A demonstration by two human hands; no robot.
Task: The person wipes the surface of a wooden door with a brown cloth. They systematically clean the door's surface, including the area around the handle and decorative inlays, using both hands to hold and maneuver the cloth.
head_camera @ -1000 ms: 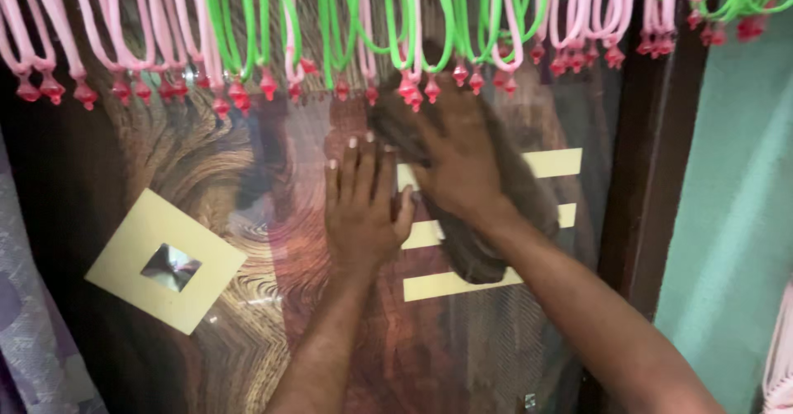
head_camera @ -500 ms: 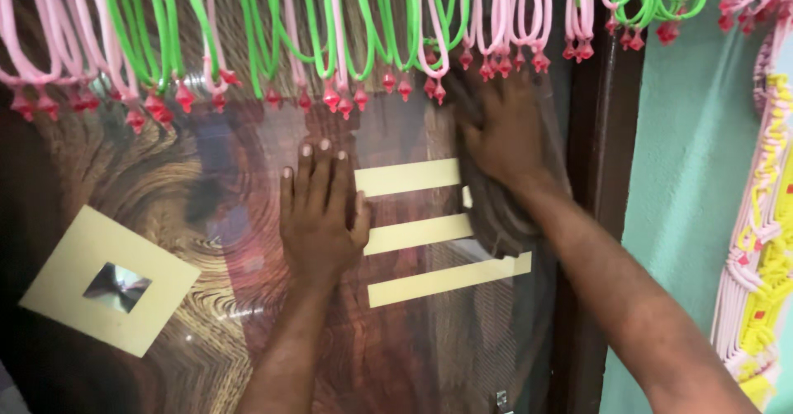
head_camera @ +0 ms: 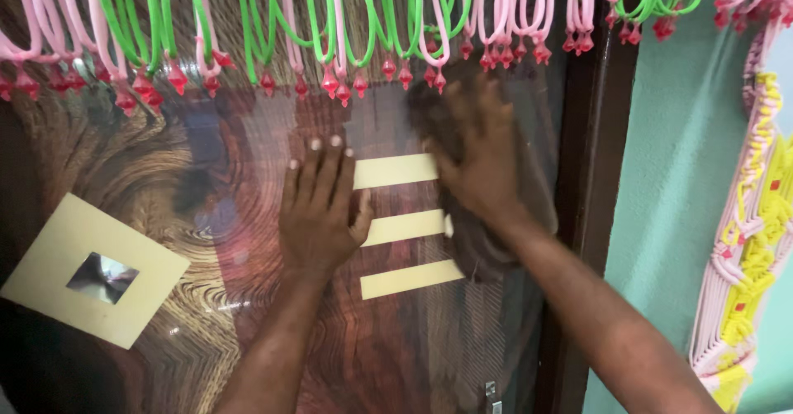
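I see my right hand (head_camera: pixel 483 162) pressed flat over a dark grey-brown soft cloth (head_camera: pixel 479 245), holding it against the glossy wood-grain door panel (head_camera: pixel 206 191). The cloth sits at the right side of the panel, just beside the dark brown door frame (head_camera: pixel 591 183), and covers the right ends of the three pale yellow horizontal stripes (head_camera: pixel 396 226) on the panel. It looks limp and crumpled, hanging below my palm in a loose fold; its upper part bunches under my fingers. That grip is fingers laid together and pushing the cloth onto the surface, not pinching it.

My left hand (head_camera: pixel 318 207) lies open on the panel, just left of the stripes, fingers spread slightly and pointing up, palm flat on the gloss, holding nothing.

A fringe of pink and green looped cords with red bead tips (head_camera: pixel 330 42) hangs across the top, its lowest beads just above both hands. At lower left a pale yellow square with a small mirror-like centre (head_camera: pixel 91 269) is set in the panel. To the right are a teal wall (head_camera: pixel 686 216) and a pink and yellow woven hanging (head_camera: pixel 747 240).

The right hand and cloth are blurred, so the cloth's weave and exact edge are hard to make out. How much cloth lies beneath the palm is hidden.
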